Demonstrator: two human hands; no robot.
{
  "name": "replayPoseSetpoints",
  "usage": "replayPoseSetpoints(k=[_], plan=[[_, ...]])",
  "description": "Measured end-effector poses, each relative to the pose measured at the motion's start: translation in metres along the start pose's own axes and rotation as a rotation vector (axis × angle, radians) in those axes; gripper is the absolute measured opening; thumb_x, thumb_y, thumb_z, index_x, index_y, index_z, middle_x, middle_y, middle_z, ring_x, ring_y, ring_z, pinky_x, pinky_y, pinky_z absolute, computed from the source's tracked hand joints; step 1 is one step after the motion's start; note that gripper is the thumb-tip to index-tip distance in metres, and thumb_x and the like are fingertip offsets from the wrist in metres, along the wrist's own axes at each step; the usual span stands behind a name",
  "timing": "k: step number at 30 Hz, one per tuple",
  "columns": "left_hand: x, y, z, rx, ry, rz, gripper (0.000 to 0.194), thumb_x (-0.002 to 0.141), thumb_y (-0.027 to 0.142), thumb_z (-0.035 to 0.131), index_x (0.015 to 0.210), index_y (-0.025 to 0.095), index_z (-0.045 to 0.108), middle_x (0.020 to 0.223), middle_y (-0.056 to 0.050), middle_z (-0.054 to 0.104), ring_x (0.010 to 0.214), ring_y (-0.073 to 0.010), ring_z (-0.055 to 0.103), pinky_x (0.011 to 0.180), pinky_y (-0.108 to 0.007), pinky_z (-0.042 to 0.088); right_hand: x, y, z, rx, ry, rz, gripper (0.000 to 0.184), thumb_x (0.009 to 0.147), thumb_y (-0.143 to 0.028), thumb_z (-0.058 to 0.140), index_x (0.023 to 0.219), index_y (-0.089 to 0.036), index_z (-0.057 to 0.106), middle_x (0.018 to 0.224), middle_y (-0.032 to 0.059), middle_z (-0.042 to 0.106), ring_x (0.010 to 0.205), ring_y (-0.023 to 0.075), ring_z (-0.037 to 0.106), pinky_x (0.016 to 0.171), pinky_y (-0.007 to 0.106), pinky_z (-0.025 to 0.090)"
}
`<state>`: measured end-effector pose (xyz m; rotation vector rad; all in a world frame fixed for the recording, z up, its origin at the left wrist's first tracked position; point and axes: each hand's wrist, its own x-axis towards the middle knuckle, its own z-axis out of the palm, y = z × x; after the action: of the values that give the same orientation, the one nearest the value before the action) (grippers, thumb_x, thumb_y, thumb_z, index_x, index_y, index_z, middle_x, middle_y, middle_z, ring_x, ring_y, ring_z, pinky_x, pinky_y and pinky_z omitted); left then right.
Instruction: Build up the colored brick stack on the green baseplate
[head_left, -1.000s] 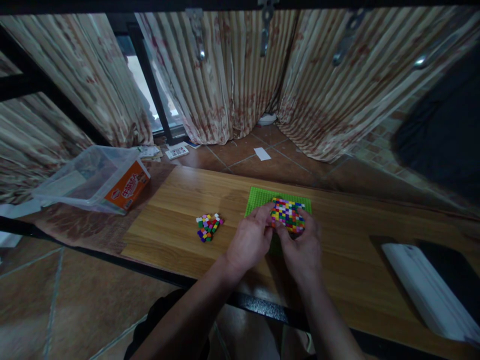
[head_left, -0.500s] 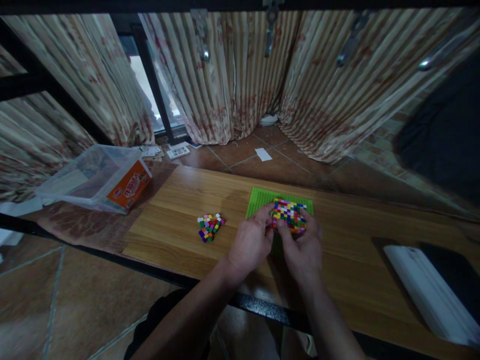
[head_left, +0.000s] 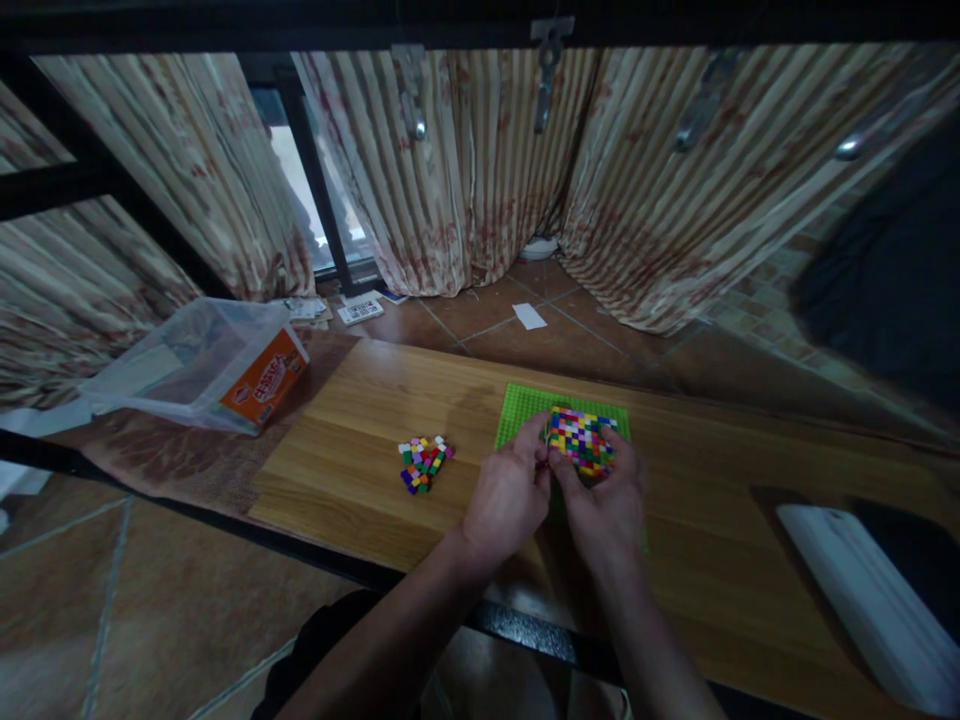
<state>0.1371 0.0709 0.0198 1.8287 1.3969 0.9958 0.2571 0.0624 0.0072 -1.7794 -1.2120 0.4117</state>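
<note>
A block of small toy bricks (head_left: 581,438) in many colours is held between my two hands, its studded top facing up. My left hand (head_left: 510,490) grips its left side, with the fingertips pressed at the edge. Around its right side and near edge closes my right hand (head_left: 611,500), the thumb at the near left corner. Under and behind the block lies a green studded baseplate (head_left: 521,405), partly covered by my hands. Some loose bricks (head_left: 424,462) are heaped on the wooden tabletop to the left of my left hand.
A clear plastic bin (head_left: 180,375) with an orange label stands at the table's left end. On the right lie a white oblong object (head_left: 862,590) and a dark flat one (head_left: 911,545). Striped curtains (head_left: 480,180) hang behind the wooden table (head_left: 360,420).
The camera view has shifted slightly, so the scene sits a little lower. The brick block has turned slightly in my hands, and my right thumb has slid left along its near edge.
</note>
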Motion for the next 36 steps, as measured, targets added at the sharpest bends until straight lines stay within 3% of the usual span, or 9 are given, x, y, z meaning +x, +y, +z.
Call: replayPoseSetpoints(k=[8, 13, 19, 27, 32, 36], plan=[[0.000, 0.001, 0.000, -0.013, -0.022, -0.026, 0.050, 0.089, 0.008, 0.052, 0.137, 0.021, 0.050, 0.096, -0.004, 0.072, 0.090, -0.0193, 0.069, 0.090, -0.034, 0.057, 0.001, -0.002, 0.000, 0.009, -0.008, 0.043, 0.083, 0.071, -0.061, 0.068, 0.135, -0.011, 0.054, 0.134, 0.0206, 0.053, 0.129, 0.0368, 0.047, 0.109, 0.052, 0.037], [-0.001, -0.003, 0.002, 0.031, -0.049, -0.008, 0.053, 0.084, 0.006, 0.055, 0.136, 0.017, 0.052, 0.114, -0.010, 0.068, 0.099, -0.0220, 0.067, 0.097, -0.037, 0.055, 0.004, 0.004, -0.015, 0.040, -0.099, 0.103, 0.089, 0.071, -0.066, 0.069, 0.140, -0.014, 0.050, 0.138, 0.0199, 0.054, 0.124, 0.0351, 0.054, 0.105, 0.051, 0.041], [-0.002, 0.001, 0.002, 0.022, -0.077, -0.063, 0.052, 0.086, 0.014, 0.062, 0.137, 0.017, 0.051, 0.128, -0.013, 0.063, 0.107, -0.0255, 0.065, 0.101, -0.043, 0.053, 0.025, 0.022, -0.026, 0.153, -0.157, 0.071, 0.074, 0.081, -0.063, 0.063, 0.141, -0.022, 0.050, 0.136, 0.0155, 0.059, 0.118, 0.0308, 0.060, 0.099, 0.051, 0.047], [-0.003, 0.004, -0.001, -0.030, -0.098, -0.138, 0.051, 0.088, 0.015, 0.063, 0.138, 0.014, 0.052, 0.126, -0.013, 0.067, 0.113, -0.0264, 0.064, 0.108, -0.043, 0.048, 0.057, 0.024, -0.020, 0.310, -0.289, 0.066, 0.055, 0.085, -0.063, 0.056, 0.123, -0.025, 0.067, 0.139, 0.0066, 0.061, 0.131, 0.0265, 0.053, 0.113, 0.048, 0.037], [0.002, 0.003, -0.003, -0.092, -0.062, -0.127, 0.045, 0.087, 0.010, 0.058, 0.132, 0.017, 0.059, 0.125, -0.010, 0.068, 0.116, -0.0237, 0.064, 0.107, -0.039, 0.049, 0.051, 0.028, -0.030, 0.348, -0.292, 0.133, 0.056, 0.085, -0.064, 0.057, 0.118, -0.022, 0.069, 0.124, 0.0085, 0.070, 0.114, 0.0279, 0.064, 0.100, 0.045, 0.048], [0.006, 0.004, -0.002, -0.100, 0.019, -0.208, 0.042, 0.088, 0.006, 0.051, 0.128, 0.015, 0.062, 0.124, -0.011, 0.069, 0.114, -0.0228, 0.066, 0.106, -0.037, 0.050, 0.030, 0.029, -0.046, 0.155, -0.233, 0.095, 0.058, 0.088, -0.066, 0.049, 0.112, -0.018, 0.071, 0.109, 0.0108, 0.075, 0.101, 0.0286, 0.068, 0.089, 0.042, 0.051]])
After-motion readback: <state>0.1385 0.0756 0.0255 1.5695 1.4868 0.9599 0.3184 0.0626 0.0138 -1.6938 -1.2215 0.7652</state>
